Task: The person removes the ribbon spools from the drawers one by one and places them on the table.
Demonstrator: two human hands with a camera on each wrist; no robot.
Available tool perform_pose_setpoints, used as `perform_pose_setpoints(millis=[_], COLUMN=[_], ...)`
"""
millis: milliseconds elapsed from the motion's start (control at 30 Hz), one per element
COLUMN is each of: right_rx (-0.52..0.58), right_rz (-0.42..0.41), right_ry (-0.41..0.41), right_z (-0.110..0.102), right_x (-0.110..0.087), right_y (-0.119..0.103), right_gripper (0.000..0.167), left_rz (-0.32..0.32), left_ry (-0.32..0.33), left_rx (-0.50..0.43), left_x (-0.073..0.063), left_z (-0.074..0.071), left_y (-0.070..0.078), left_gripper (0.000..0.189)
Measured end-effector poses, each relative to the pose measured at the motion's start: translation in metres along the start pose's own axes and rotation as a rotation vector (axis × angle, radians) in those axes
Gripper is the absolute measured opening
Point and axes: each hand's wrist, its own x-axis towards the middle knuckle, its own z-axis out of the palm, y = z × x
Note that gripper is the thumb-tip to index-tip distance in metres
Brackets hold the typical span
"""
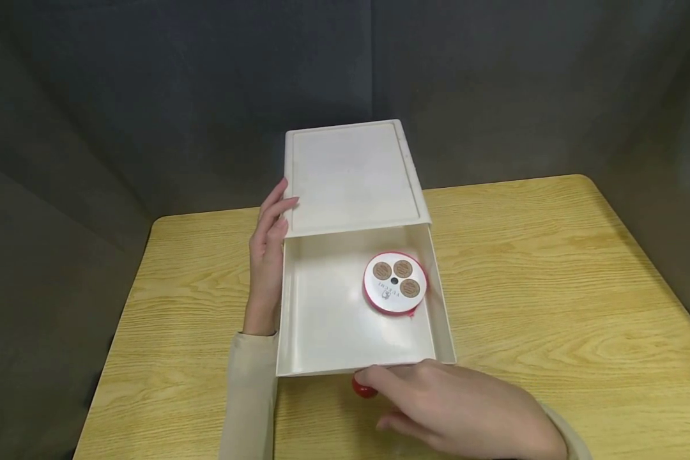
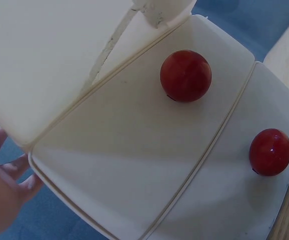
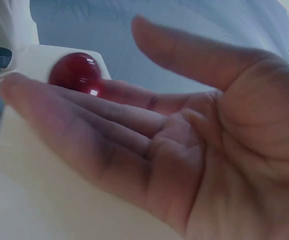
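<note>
A white drawer unit stands on the table with its top drawer pulled out. Inside, toward the right wall, lies a round spool with a white face, brown round stickers and a pinkish-red edge. My left hand rests against the unit's left side, its fingertips over the top edge. At the drawer's front, my right hand lies with straight fingers beside the red knob. In the right wrist view the thumb stands apart from the fingers, which pass right by the red knob.
Below the pulled-out drawer, the left wrist view has two closed drawer fronts, with an upper red knob and a lower red knob. The wooden table extends on both sides. A dark curtain hangs behind.
</note>
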Motion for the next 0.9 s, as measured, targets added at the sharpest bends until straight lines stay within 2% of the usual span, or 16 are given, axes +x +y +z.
perform_pose_setpoints(millis=[233, 367, 467, 567, 633, 733, 900], right_rx=[0.033, -0.006, 0.016, 0.073, 0.066, 0.049, -0.001], right_rz=[0.044, 0.027, -0.061, -0.152, -0.196, -0.165, -0.051], right_ry=[-0.068, -0.055, 0.080, 0.297, 0.440, 0.557, 0.607], right_z=[0.000, -0.005, -0.010, -0.015, -0.017, -0.020, -0.023], right_x=[-0.002, -0.005, -0.008, -0.007, -0.003, 0.003, 0.014], right_y=[0.002, 0.001, 0.002, 0.006, 0.011, 0.020, 0.033], right_gripper=[0.037, 0.035, 0.029, 0.019, 0.017, 0.023, 0.033], left_rz=[0.015, 0.012, 0.014, 0.014, 0.010, 0.012, 0.005], left_ry=[0.003, 0.004, 0.004, 0.007, 0.008, 0.010, 0.008], left_rx=[0.016, 0.020, 0.029, 0.035, 0.033, 0.028, 0.020], left_x=[0.000, 0.000, 0.000, 0.001, 0.001, 0.001, 0.001], left_z=[0.000, -0.001, -0.001, -0.002, -0.002, -0.002, -0.001], left_y=[0.001, 0.001, 0.001, 0.001, 0.001, 0.000, 0.000], left_gripper=[0.035, 0.036, 0.036, 0.036, 0.035, 0.035, 0.036])
